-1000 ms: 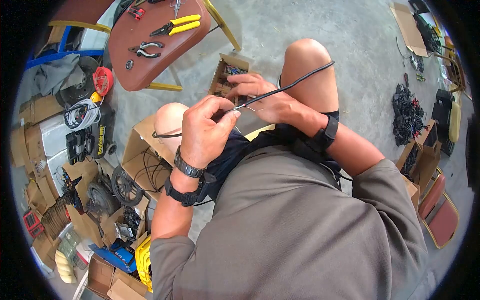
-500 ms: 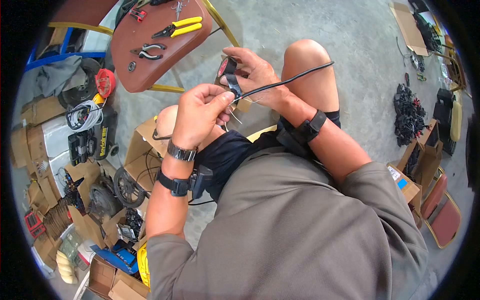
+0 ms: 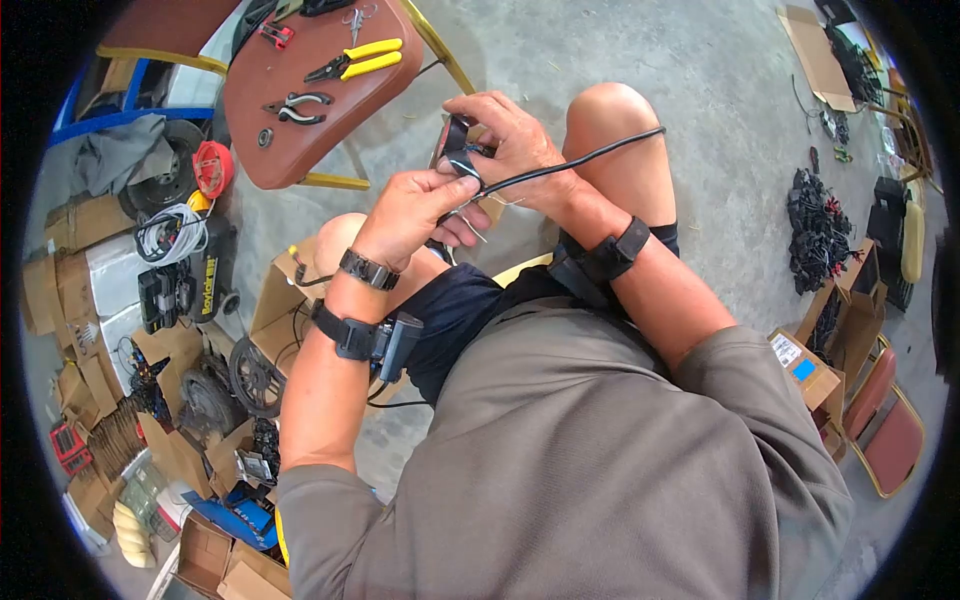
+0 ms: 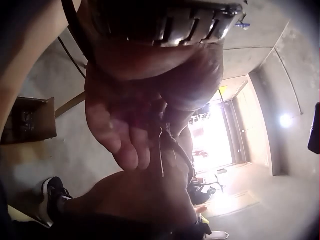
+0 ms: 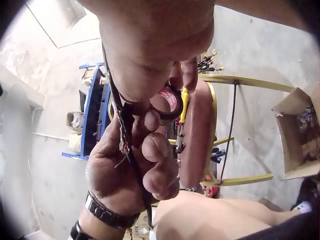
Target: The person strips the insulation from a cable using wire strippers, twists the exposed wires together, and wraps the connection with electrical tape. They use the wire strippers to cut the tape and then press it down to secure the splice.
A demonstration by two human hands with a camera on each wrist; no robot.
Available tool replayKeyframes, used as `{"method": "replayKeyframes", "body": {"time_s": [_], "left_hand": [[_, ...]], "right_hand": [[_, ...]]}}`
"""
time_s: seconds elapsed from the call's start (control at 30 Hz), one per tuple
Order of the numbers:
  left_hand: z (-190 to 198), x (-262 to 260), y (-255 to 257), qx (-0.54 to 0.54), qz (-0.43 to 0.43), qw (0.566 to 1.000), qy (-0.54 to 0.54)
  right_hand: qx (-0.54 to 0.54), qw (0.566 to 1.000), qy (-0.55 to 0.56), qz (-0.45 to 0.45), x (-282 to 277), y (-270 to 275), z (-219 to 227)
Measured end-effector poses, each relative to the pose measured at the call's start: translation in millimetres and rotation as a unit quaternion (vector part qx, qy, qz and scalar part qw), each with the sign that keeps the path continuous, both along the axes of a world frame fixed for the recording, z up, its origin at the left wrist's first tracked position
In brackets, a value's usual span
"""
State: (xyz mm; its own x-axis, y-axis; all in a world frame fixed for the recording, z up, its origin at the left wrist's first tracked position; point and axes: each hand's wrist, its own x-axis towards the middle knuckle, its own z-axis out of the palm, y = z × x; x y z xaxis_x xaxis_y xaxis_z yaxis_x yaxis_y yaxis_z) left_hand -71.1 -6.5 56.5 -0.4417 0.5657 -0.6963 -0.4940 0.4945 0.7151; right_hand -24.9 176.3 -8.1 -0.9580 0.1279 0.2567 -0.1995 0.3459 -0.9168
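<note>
A roll of black tape point(image 3: 455, 133) with a red inner label point(image 5: 168, 98) is gripped by my right hand point(image 3: 482, 138) above my knees. A black cable point(image 3: 590, 158) runs from over my right knee, under that hand, to the tape. My left hand point(image 3: 452, 185) pinches the cable's end just below the roll, where the black tape strip meets it. In the right wrist view the left hand's fingers point(image 5: 150, 165) curl round the cable point(image 5: 123, 125), and frayed bare strands show. The left wrist view shows only my palm point(image 4: 125, 125) and a thin wire point(image 4: 161, 150).
A brown chair seat point(image 3: 290, 140) ahead on the left carries yellow-handled pliers point(image 3: 355, 58) and smaller pliers point(image 3: 295, 103). Open cardboard boxes point(image 3: 272, 300), a white cable coil point(image 3: 165, 230) and a red roll point(image 3: 210, 165) crowd the left floor. A pile of black parts point(image 3: 815, 230) lies right.
My right hand came up from the small box by my knee holding the tape roll. The left hand rose with the cable end to meet it and now pinches at the roll.
</note>
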Motion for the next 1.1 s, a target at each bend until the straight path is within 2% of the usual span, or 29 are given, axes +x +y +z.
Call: {"method": "replayKeyframes", "body": {"time_s": [0.3, 0.5, 0.67, 0.8, 0.9, 1.0, 1.03, 1.1], "left_hand": [[-7, 11, -10, 0.088, 0.019, 0.996, 0.021], [-5, 17, -12, 0.119, 0.058, 0.99, 0.051], [-9, 20, -8, 0.122, 0.082, 0.988, 0.054], [-8, 20, -4, 0.113, 0.091, 0.988, 0.047], [-10, 22, -2, 0.104, 0.089, 0.99, 0.04], [-9, 20, -3, 0.093, 0.086, 0.991, 0.042], [-8, 19, -3, 0.088, 0.086, 0.991, 0.046], [-7, 21, -1, 0.092, 0.081, 0.991, 0.055]], "right_hand": [[0.064, 0.995, 0.07, -0.023, -2, 1, -5], [0.033, 0.997, -0.055, 0.048, 5, 2, 0], [-0.004, 0.982, -0.178, 0.064, 12, 4, -9], [0.017, 0.964, -0.262, 0.05, 23, 10, 12], [0.014, 0.949, -0.302, 0.086, 33, 17, 16], [-0.025, 0.961, -0.243, 0.126, 54, 25, 19], [0.035, 0.937, -0.304, 0.169, 57, 30, 31], [0.127, 0.921, -0.284, 0.233, 69, 34, 34]]}}
